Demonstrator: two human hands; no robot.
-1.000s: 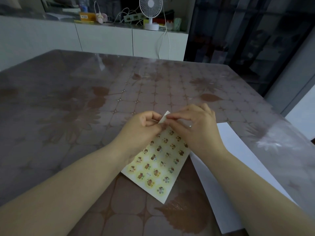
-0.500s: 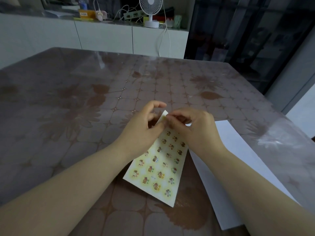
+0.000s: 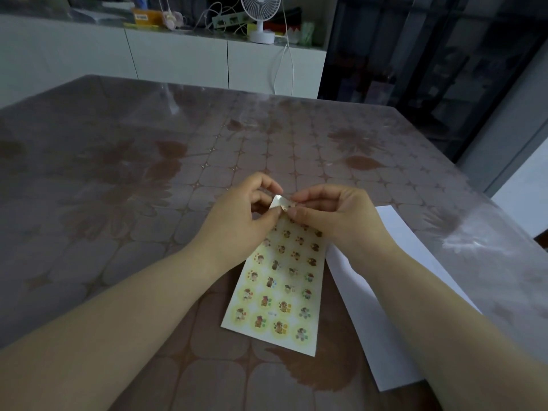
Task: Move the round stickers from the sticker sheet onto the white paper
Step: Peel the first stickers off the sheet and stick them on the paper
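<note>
The sticker sheet (image 3: pixel 280 287) lies on the table (image 3: pixel 124 179) in front of the person, long and pale yellow, its near short edge flat on the surface and its far end lifted off it. Rows of round stickers (image 3: pixel 284 306) with small cartoon figures cover its face. The far top corner of the sheet is bent back toward the camera, so that its pale underside shows between the two hands.

The left hand (image 3: pixel 237 221) grips that bent corner from the left, thumb and forefinger closed on the sheet, the other fingers curled loosely above. The right hand (image 3: pixel 338 218) meets it from the right, thumb and forefinger tips pressed together at the same curled corner (whether they grip a single sticker or only the sheet's edge cannot be told, the spot being too small and dim).

The white paper (image 3: pixel 388 307) lies flat just to the right of the sheet, partly under the right forearm, its left edge beside the sheet's right edge. The table has a glossy brown cover with a tile and leaf pattern. Beyond it stands a white cabinet (image 3: pixel 178 57), with a small white fan (image 3: pixel 261 13) and cables on top.
</note>
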